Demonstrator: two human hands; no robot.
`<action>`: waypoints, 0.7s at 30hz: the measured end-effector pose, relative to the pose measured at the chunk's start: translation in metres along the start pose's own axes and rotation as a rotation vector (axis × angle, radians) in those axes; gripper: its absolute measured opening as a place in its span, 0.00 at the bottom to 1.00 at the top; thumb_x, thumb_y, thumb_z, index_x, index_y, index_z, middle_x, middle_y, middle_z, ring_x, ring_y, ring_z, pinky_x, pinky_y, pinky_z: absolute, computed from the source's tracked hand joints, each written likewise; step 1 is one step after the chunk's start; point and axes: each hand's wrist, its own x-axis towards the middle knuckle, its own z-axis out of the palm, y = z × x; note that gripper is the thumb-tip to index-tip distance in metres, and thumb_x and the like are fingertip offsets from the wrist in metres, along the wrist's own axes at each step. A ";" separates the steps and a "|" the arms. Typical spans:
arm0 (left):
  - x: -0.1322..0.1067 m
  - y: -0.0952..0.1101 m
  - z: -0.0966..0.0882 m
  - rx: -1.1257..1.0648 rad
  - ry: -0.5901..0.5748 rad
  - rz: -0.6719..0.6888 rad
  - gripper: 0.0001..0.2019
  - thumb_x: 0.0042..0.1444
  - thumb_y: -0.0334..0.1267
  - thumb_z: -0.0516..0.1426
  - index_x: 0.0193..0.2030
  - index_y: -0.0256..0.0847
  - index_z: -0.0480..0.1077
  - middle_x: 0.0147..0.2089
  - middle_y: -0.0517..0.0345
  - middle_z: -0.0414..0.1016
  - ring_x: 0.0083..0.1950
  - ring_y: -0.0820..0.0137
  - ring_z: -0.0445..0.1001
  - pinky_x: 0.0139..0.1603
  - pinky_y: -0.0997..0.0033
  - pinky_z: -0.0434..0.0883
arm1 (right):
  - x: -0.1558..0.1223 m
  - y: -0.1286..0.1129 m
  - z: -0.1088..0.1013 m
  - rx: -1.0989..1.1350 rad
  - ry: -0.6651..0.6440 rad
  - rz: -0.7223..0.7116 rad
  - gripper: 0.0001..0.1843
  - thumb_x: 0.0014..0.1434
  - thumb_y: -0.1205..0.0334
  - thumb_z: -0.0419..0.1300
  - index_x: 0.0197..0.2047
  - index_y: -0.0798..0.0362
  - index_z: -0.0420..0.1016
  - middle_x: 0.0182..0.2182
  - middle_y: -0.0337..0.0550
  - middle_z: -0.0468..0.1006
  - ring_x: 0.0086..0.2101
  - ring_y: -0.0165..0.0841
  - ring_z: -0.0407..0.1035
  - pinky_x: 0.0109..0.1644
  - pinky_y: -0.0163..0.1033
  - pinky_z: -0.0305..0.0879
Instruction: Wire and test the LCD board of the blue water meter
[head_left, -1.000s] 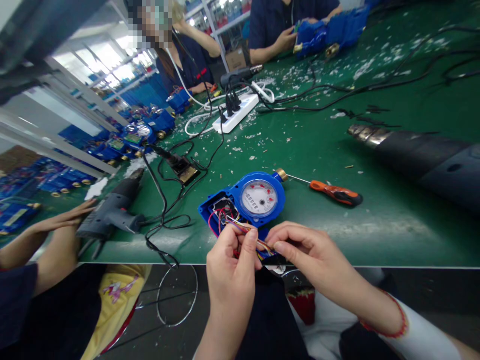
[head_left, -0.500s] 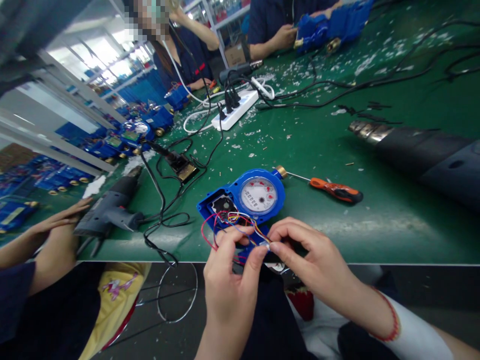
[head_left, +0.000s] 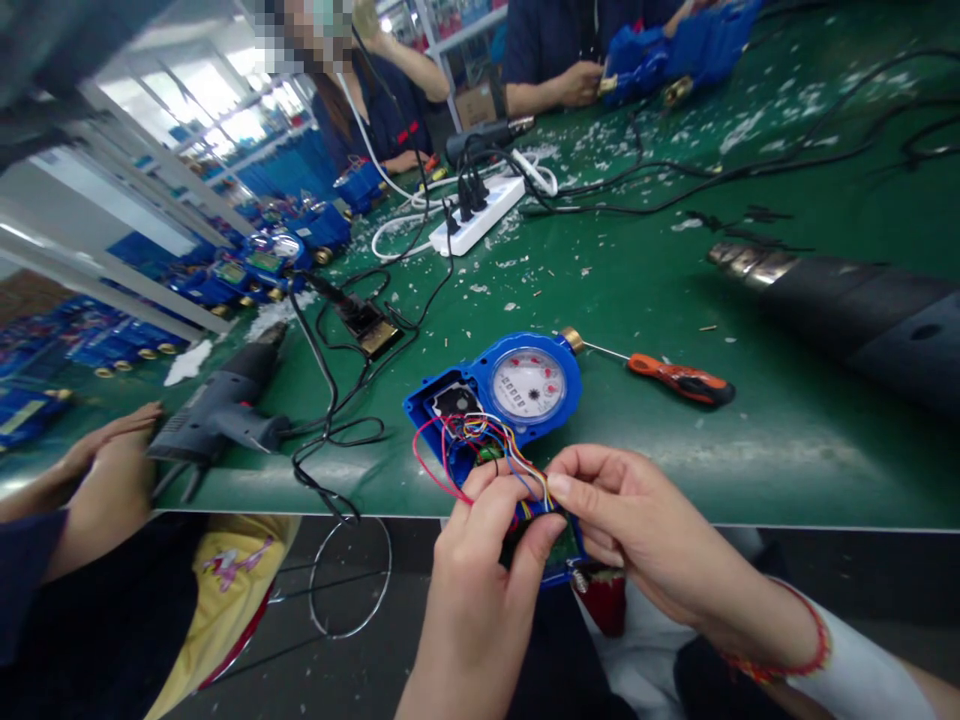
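A blue water meter (head_left: 574,395) with a round white dial lies on the green table, its side compartment open. Thin coloured wires (head_left: 514,440) run from that compartment toward me. Below it, past the table's front edge, a blue cover (head_left: 568,578) with a green circuit board inside is tilted between my hands. My left hand (head_left: 484,560) is closed around the cover's left side, thumb over the board and fingers beside the wires. With thumb and forefinger, my right hand (head_left: 645,525) pinches the wires by the cover's upper edge; its other fingers are behind the cover, partly hidden.
A screwdriver (head_left: 679,380) touches the meter's brass fitting. Heat guns lie right (head_left: 840,300) and left (head_left: 221,405), the left one beside another person's hands (head_left: 112,450). Black cables lead to a white power strip (head_left: 480,222). A soldering iron stand (head_left: 371,330) is nearer. Two people sit opposite.
The cover has tipped up, so its circuit board now shows. Both my hands have shifted slightly right and down, and the wires are stretched farther from the compartment.
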 end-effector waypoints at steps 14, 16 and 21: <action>0.016 0.007 -0.006 -0.296 -0.031 -0.221 0.05 0.51 0.30 0.61 0.27 0.41 0.72 0.30 0.62 0.74 0.34 0.72 0.72 0.38 0.75 0.66 | 0.000 -0.004 -0.008 -0.414 0.029 -0.316 0.14 0.68 0.52 0.49 0.35 0.54 0.62 0.13 0.28 0.60 0.14 0.21 0.54 0.18 0.26 0.51; 0.017 0.007 -0.008 -0.320 -0.055 -0.237 0.05 0.52 0.30 0.60 0.26 0.41 0.70 0.30 0.63 0.74 0.34 0.72 0.71 0.38 0.75 0.66 | 0.001 -0.009 -0.012 -0.438 0.073 -0.347 0.15 0.68 0.53 0.48 0.34 0.54 0.62 0.13 0.29 0.60 0.14 0.22 0.54 0.19 0.27 0.52; 0.019 0.006 -0.009 -0.358 -0.074 -0.252 0.05 0.52 0.31 0.59 0.27 0.41 0.70 0.30 0.63 0.72 0.34 0.73 0.70 0.38 0.75 0.65 | 0.002 -0.016 -0.014 -0.616 0.096 -0.468 0.18 0.66 0.55 0.52 0.28 0.56 0.68 0.19 0.35 0.63 0.21 0.24 0.57 0.23 0.29 0.52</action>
